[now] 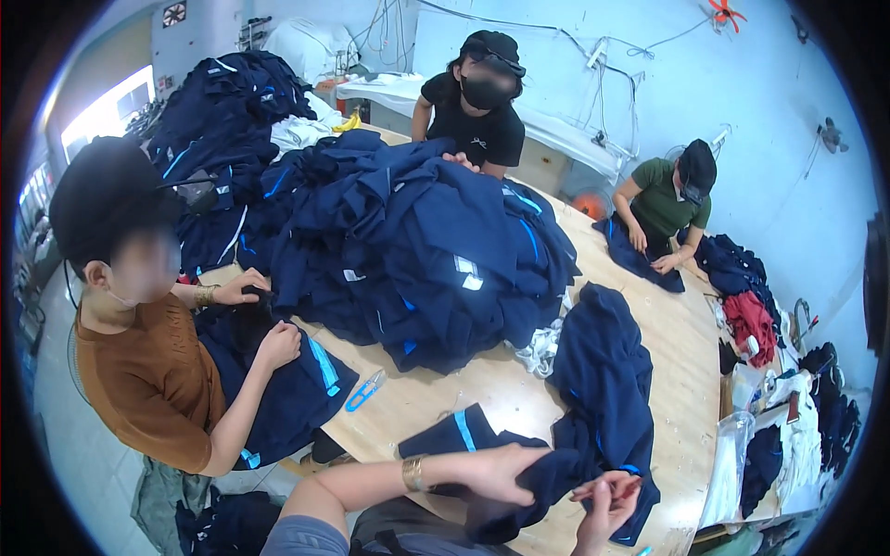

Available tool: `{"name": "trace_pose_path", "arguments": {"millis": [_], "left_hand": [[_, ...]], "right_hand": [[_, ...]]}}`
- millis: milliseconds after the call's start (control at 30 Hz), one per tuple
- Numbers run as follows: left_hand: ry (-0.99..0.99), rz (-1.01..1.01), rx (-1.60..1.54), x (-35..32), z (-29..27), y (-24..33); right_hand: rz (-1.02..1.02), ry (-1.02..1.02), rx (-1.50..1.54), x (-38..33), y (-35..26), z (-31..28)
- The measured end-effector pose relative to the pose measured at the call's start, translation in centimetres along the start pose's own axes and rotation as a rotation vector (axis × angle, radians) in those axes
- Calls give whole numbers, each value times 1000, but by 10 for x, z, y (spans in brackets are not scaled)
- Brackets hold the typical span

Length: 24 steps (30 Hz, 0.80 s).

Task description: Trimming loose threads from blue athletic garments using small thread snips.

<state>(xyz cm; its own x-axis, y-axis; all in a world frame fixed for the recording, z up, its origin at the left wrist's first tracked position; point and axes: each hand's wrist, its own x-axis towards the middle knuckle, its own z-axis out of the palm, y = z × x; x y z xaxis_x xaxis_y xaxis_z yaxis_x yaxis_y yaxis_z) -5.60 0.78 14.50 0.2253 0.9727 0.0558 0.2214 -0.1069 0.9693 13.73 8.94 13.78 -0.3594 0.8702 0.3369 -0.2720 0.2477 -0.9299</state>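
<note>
My left hand [505, 473], with a gold-coloured band at its wrist, grips a bunched part of a navy garment [553, 477] at the table's near edge. One part of this garment has a light-blue stripe and lies on the table to the left of the hand. Close by on the right, my right hand [607, 505] is closed with curled fingers beside the cloth. Something small and reddish shows at its fingertips, too small to name. A long navy garment piece [603, 357] stretches away from my hands across the table.
A big heap of navy garments [399, 241] covers the table's middle. Blue thread snips [366, 391] lie on the pale wooden table [681, 371]. One co-worker [139, 371] handles garments at left; others stand behind the heap and at far right. Red cloth [749, 326] lies beyond the right edge.
</note>
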Motion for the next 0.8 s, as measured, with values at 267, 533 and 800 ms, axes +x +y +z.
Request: {"name": "trace_pose_path", "arguments": {"millis": [267,533,800], "left_hand": [[121,222,-218,37,-25,32],[479,-43,-725,55,55,-43],[352,-6,-535,10,29,-55]], "right_hand": [[26,-3,288,-11,30,-39],[158,-151,-666,-15,3,8],[75,155,-506,-12,51,-51]]}}
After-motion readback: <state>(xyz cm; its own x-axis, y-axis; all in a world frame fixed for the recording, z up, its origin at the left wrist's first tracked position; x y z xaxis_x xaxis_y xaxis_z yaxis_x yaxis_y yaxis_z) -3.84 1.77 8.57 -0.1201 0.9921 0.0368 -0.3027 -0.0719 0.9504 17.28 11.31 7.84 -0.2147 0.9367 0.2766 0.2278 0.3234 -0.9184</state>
